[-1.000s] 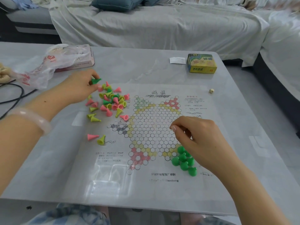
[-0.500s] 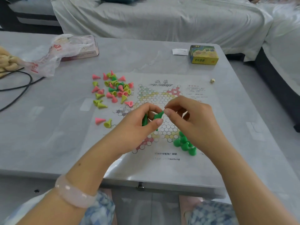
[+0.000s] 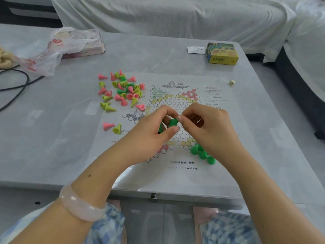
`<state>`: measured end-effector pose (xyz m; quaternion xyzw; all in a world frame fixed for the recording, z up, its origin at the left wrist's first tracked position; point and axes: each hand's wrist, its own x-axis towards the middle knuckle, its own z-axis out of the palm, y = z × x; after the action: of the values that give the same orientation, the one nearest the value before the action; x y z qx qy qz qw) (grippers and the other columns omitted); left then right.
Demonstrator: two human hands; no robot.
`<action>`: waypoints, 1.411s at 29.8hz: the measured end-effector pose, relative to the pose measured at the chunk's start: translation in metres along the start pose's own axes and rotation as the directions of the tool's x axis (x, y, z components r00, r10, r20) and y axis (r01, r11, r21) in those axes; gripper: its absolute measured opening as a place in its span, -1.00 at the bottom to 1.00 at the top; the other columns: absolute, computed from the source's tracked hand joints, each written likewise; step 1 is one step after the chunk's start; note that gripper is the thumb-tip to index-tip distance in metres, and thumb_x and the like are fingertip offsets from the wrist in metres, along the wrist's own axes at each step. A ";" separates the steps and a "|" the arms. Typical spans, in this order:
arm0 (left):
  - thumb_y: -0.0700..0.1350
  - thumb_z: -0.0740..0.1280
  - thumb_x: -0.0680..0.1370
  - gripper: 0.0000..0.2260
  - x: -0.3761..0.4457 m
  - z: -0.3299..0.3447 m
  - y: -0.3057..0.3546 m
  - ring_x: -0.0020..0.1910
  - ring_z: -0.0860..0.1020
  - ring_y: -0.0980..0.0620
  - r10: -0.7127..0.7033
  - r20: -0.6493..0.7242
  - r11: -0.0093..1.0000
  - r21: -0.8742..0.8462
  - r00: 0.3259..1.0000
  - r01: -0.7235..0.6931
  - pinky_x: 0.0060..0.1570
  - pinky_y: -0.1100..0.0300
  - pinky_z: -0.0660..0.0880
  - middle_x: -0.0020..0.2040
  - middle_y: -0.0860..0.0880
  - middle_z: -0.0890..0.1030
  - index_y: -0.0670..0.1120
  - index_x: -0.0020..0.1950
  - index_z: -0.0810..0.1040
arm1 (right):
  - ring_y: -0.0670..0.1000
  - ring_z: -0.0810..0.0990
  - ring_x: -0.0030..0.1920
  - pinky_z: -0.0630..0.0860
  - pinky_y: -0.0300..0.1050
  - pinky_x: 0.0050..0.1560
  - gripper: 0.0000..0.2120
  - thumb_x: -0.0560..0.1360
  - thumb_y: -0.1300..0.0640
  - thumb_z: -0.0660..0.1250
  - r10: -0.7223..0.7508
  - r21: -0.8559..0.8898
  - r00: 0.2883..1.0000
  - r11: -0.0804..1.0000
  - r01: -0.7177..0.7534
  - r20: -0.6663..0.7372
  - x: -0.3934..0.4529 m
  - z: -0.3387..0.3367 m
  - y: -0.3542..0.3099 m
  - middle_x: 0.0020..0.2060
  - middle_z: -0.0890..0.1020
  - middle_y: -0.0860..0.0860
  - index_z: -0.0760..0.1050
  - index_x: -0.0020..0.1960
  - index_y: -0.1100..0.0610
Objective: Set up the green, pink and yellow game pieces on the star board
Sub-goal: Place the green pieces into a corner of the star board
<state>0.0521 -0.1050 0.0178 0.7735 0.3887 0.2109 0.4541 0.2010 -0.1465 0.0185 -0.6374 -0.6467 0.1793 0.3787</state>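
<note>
The paper star board point(image 3: 175, 101) lies flat on the grey table. Above its middle my left hand point(image 3: 154, 136) holds green cone pieces point(image 3: 173, 122), one pinched between thumb and fingers, another tucked in the palm. My right hand point(image 3: 209, 127) meets it, fingertips pinching the same green piece. A cluster of green pieces point(image 3: 202, 153) stands upright on the board's lower right point, partly hidden by my right wrist. A loose pile of pink, yellow and green cones point(image 3: 123, 90) lies left of the board, with a pink and a yellow cone point(image 3: 112, 127) apart below it.
A yellow and green box point(image 3: 222, 53) and a white slip point(image 3: 196, 50) sit at the far right. A small die point(image 3: 232, 82) lies beside the board. A plastic bag over a pink box point(image 3: 70, 44) and a black cable point(image 3: 17, 85) are at the left. A covered sofa is behind.
My left hand left the loose pile with green pieces and came to the board's middle. My right hand rose from the green cluster to meet it. The camera tilted down.
</note>
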 end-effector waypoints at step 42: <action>-0.04 0.30 0.51 -0.92 -0.002 -0.009 -0.010 -0.23 0.40 0.27 -0.037 -0.077 0.941 0.332 0.996 0.061 -0.18 0.52 0.30 -0.17 0.14 0.51 -0.03 -0.08 0.50 | -0.09 0.32 -0.11 0.32 -0.18 -0.15 -0.88 0.49 0.06 0.19 0.120 -0.556 0.905 0.819 0.142 0.408 -0.005 -0.011 -0.001 -0.29 0.30 -0.16 0.49 -0.04 0.02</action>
<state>0.0410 -0.0987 0.0140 0.8215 0.4535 0.1574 0.3077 0.2072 -0.1544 0.0252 -0.6627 -0.7407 0.1086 0.0199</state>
